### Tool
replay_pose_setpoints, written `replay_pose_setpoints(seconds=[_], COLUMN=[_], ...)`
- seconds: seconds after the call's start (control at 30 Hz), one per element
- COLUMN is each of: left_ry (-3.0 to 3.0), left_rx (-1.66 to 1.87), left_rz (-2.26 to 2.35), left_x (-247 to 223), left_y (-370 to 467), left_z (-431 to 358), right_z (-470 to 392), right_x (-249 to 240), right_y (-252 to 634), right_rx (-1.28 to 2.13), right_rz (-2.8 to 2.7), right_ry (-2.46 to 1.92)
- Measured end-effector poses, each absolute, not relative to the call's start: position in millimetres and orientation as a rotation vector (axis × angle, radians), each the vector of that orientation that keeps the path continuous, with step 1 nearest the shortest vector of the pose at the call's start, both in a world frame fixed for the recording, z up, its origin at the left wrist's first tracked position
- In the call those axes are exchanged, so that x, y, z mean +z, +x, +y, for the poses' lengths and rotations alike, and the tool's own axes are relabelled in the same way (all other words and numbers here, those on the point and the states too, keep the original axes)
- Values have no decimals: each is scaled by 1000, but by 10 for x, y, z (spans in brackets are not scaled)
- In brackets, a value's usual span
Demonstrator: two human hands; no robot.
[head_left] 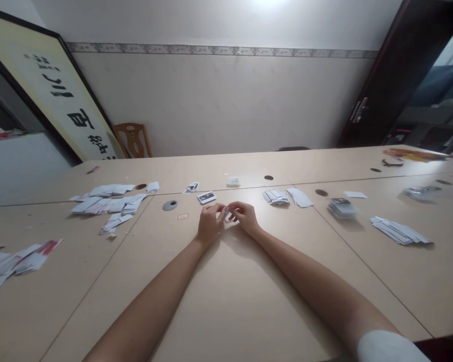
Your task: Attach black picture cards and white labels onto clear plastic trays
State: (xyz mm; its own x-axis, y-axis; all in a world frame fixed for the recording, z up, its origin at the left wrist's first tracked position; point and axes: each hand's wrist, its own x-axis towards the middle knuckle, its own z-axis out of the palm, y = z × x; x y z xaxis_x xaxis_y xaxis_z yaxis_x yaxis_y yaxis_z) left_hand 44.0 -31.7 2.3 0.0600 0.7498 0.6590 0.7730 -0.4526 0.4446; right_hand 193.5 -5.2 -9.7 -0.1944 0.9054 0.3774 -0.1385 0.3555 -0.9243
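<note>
Close together over the middle of the table, my left hand (210, 221) and my right hand (245, 216) meet at the fingertips. Both pinch a small whitish piece (227, 216), maybe paper or clear plastic; the fingers cover most of it. Just beyond my left hand lies a dark-faced card with a white border (207, 197). Smaller dark-and-white cards (192, 187) sit behind it. A little red-edged label (183, 216) rests to the left of my left hand. Farther back is a small clear plastic box or stack (233, 181).
Piles of white paper slips (107, 201) spread over the left side, with more slips (22, 261) at the near left. Right of my hands are fanned white cards (275, 197), a clear-plastic stack (341, 207) and a long row of slips (400, 231). Round cable holes (269, 177) pierce the table (226, 301).
</note>
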Motion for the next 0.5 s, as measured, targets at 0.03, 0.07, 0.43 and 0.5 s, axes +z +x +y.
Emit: replay_pose_setpoints(seconds=[0.03, 0.07, 0.43, 0.5], left_ry=[-2266, -2264, -2273, -2277], left_rx=[-1386, -1391, -1359, -1360], left_rz=[-1626, -1620, -1620, -1605], left_x=[21, 18, 37, 40], left_y=[439, 437, 436, 432], left_z=[-317, -317, -339, -337], right_z=[-53, -53, -38, -34], right_x=[-99, -102, -129, -132], right_y=[1934, 1933, 1921, 1920], right_rx=[1113, 1108, 1105, 1106], right_rz=[-1451, -1454, -1461, -1465], right_ry=[-743, -743, -758, -753])
